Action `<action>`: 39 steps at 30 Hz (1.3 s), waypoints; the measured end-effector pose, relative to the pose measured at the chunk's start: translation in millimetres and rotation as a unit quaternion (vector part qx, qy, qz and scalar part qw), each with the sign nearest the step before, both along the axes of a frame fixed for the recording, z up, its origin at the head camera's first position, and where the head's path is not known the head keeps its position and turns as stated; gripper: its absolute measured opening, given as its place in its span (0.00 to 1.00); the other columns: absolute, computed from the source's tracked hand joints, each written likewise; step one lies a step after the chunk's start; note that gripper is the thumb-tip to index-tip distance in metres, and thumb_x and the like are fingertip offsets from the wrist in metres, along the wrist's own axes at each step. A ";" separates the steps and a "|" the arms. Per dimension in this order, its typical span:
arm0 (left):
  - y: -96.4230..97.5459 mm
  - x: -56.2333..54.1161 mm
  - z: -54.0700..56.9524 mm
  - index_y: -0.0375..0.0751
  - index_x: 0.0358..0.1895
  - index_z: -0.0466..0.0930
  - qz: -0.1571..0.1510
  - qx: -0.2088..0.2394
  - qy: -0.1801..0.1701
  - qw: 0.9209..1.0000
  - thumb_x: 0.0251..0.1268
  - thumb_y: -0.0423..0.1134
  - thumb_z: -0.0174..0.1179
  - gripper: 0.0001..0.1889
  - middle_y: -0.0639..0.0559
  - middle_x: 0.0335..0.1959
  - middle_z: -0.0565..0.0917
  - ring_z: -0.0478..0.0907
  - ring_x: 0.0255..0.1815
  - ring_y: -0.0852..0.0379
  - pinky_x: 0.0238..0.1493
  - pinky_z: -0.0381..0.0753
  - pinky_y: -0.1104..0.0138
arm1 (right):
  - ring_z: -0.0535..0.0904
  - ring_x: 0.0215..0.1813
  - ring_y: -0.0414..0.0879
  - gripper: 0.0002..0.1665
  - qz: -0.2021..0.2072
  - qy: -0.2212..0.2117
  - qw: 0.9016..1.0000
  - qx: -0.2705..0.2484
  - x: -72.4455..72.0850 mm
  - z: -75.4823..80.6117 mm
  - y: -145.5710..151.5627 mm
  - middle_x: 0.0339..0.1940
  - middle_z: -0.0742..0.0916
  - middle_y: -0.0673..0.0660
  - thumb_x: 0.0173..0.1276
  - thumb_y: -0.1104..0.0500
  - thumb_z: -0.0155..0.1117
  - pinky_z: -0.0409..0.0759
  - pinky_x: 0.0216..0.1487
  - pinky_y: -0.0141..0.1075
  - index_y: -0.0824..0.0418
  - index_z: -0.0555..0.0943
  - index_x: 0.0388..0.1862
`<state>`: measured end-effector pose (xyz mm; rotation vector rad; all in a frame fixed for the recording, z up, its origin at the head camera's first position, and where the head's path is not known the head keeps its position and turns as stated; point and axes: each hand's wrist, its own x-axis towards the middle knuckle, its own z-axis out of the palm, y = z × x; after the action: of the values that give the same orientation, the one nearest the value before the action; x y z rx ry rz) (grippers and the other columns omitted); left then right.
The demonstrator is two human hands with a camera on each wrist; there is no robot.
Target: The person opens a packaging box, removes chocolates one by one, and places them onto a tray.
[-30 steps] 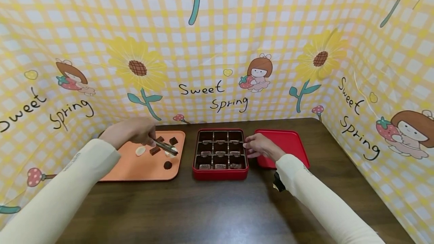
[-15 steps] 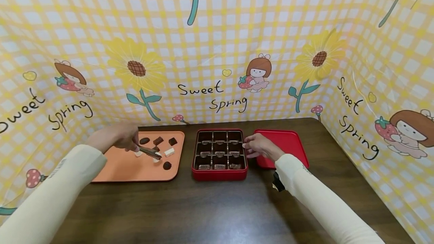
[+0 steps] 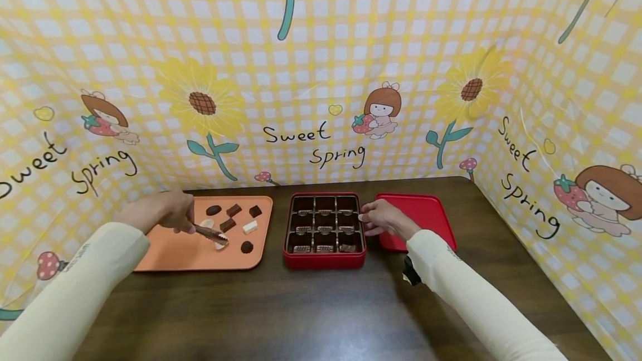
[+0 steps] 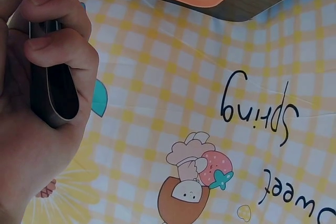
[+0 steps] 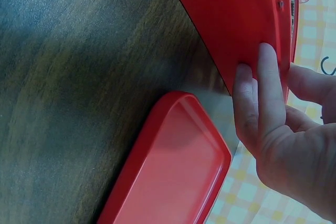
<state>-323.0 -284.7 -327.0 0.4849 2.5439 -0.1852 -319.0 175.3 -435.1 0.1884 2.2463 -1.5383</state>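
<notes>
In the head view, my left hand [image 3: 163, 211] grips slim tongs [image 3: 208, 232] over an orange tray [image 3: 175, 255]. The tong tips are at a white chocolate [image 3: 219, 245]; whether they pinch it is too small to tell. The left wrist view shows the fingers curled round the dark tong handle [image 4: 55, 95]. My right hand [image 3: 383, 217] rests at the right side of a red box [image 3: 323, 262] with a brown divided liner. In the right wrist view, its fairly straight fingers [image 5: 269, 87] touch the box wall. A dark piece [image 3: 348, 248] appears to lie in the front right compartment.
Other chocolates share the tray: a dark oval [image 3: 213, 210], dark bars [image 3: 228, 224], a dark square [image 3: 256, 211], a white bar [image 3: 249, 227] and a round dark one [image 3: 247, 247]. A red lid [image 3: 426, 219] lies right of the box. Patterned cloth [image 3: 321, 71] walls the table [image 3: 281, 311].
My left hand has moved left with the tongs, from the white bar to the white chocolate farther left. The right hand has stayed at the box.
</notes>
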 end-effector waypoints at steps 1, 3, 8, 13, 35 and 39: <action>-0.3 0.1 -0.8 0.44 0.36 0.89 0.001 0.001 -0.001 1.000 0.64 0.45 0.68 0.08 0.57 0.22 0.85 0.76 0.26 0.60 0.30 0.75 0.67 | 0.81 0.48 0.54 0.28 0.001 0.001 1.000 0.001 0.1 0.0 -0.1 0.60 0.80 0.68 0.74 0.66 0.58 0.84 0.49 0.49 0.71 0.68 0.70; -1.0 0.5 -2.1 0.44 0.36 0.89 0.002 0.003 -0.003 1.000 0.64 0.45 0.68 0.08 0.57 0.23 0.85 0.77 0.27 0.59 0.31 0.76 0.66 | 0.81 0.46 0.53 0.27 0.001 0.003 1.000 0.004 0.1 0.0 -0.4 0.58 0.81 0.68 0.74 0.66 0.58 0.85 0.48 0.48 0.71 0.68 0.70; -2.3 2.2 -4.8 0.45 0.35 0.89 -0.005 0.000 0.000 1.000 0.64 0.45 0.68 0.08 0.57 0.23 0.84 0.77 0.27 0.59 0.31 0.77 0.65 | 0.80 0.43 0.52 0.28 -0.003 0.003 1.000 0.004 -0.1 -0.4 -1.0 0.56 0.82 0.66 0.74 0.66 0.59 0.85 0.46 0.47 0.70 0.68 0.71; -2.7 5.0 -7.9 0.44 0.35 0.89 -0.003 0.006 0.006 1.000 0.64 0.44 0.68 0.08 0.57 0.22 0.84 0.77 0.26 0.59 0.29 0.76 0.65 | 0.81 0.46 0.54 0.28 -0.002 0.003 1.000 0.003 1.1 -1.3 -0.5 0.58 0.81 0.68 0.74 0.66 0.59 0.85 0.46 0.47 0.71 0.68 0.71; -0.3 4.6 -6.9 0.43 0.35 0.89 0.014 0.006 -0.001 1.000 0.64 0.44 0.68 0.08 0.55 0.23 0.84 0.78 0.26 0.58 0.29 0.78 0.66 | 0.80 0.50 0.55 0.27 0.006 0.005 1.000 0.001 3.8 0.9 -0.6 0.62 0.78 0.69 0.74 0.66 0.57 0.86 0.44 0.44 0.72 0.68 0.70; 1.9 2.3 -2.9 0.43 0.34 0.89 0.026 0.005 -0.009 1.000 0.65 0.43 0.68 0.08 0.54 0.23 0.85 0.80 0.27 0.57 0.29 0.78 0.66 | 0.80 0.51 0.56 0.27 0.005 0.006 1.000 0.001 4.2 1.9 -1.0 0.62 0.78 0.69 0.74 0.66 0.57 0.86 0.44 0.44 0.71 0.68 0.70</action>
<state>-320.7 -282.8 -329.9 0.4210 2.5389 -0.1480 -314.8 174.4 -433.2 0.1689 2.2555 -1.5369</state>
